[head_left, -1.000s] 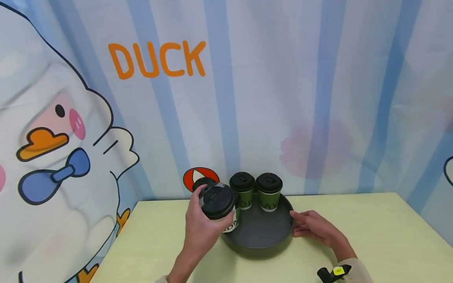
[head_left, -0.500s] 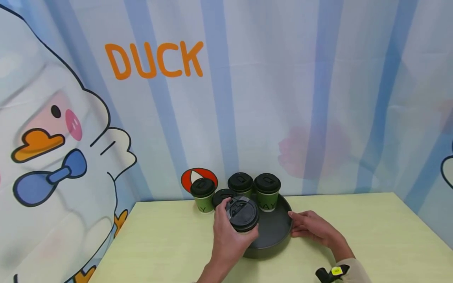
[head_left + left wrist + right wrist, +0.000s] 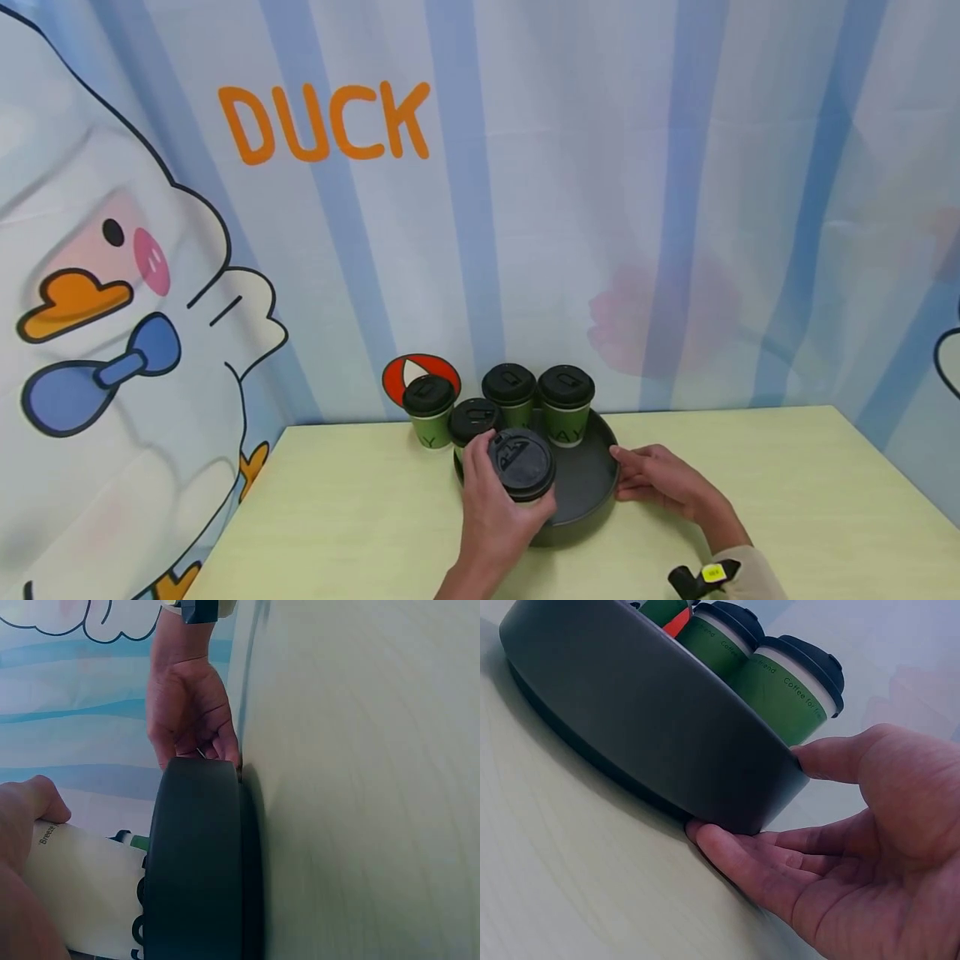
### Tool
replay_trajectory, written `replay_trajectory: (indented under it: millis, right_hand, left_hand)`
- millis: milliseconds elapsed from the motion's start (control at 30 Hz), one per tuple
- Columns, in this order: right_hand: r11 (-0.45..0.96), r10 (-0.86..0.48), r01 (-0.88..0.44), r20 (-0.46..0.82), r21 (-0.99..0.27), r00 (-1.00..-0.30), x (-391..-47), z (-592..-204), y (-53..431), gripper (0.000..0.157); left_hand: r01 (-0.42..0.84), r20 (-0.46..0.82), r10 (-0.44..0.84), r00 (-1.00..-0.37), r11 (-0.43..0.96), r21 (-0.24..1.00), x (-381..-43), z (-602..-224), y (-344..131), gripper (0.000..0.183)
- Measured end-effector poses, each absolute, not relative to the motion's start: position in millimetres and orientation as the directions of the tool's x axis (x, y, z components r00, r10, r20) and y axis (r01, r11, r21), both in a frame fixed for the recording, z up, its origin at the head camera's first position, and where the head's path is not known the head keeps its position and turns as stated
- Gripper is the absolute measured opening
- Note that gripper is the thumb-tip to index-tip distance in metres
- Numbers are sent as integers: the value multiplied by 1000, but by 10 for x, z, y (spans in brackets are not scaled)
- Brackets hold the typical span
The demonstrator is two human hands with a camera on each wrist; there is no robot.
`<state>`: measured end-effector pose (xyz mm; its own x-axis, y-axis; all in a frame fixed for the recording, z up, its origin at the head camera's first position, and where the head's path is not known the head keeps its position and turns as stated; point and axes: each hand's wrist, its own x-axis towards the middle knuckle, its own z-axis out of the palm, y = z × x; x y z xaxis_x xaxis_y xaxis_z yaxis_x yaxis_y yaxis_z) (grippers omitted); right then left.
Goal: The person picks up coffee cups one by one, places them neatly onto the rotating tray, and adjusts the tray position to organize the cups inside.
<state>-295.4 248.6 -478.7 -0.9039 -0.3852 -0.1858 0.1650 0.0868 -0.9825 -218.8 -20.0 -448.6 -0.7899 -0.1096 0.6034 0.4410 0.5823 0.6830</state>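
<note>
Cup [image 3: 522, 464] lowered into round matte tray [image 3: 583, 482]; left grip [image 3: 497, 517] wraps cup, right grip [image 3: 666, 480] pinches tray.

Nearest cup [image 3: 522, 463] shifted right, lowered into dark pan [image 3: 587, 490].

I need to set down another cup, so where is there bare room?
Free: the round tray between the held coffee cup and right hand; the table left of the left hand. Crowded: the tray's back, where lidded cups stand.
</note>
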Motion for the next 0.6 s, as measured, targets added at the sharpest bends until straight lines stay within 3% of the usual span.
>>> replay_trajectory:
  millis: [333,600]
  right_hand:
    - [100,-377,166,-191,-981,-906,-2945,-4797,2480,67]
    - [103,-365,179,-205,-978,-908,-2962,-4798,2492,71]
  left_hand:
    - [353,564,-90,-821,696,625,-2192,-4556,-149,93]
    - [334,597,-51,-800,789,516,-2221,-4564,-161,77]
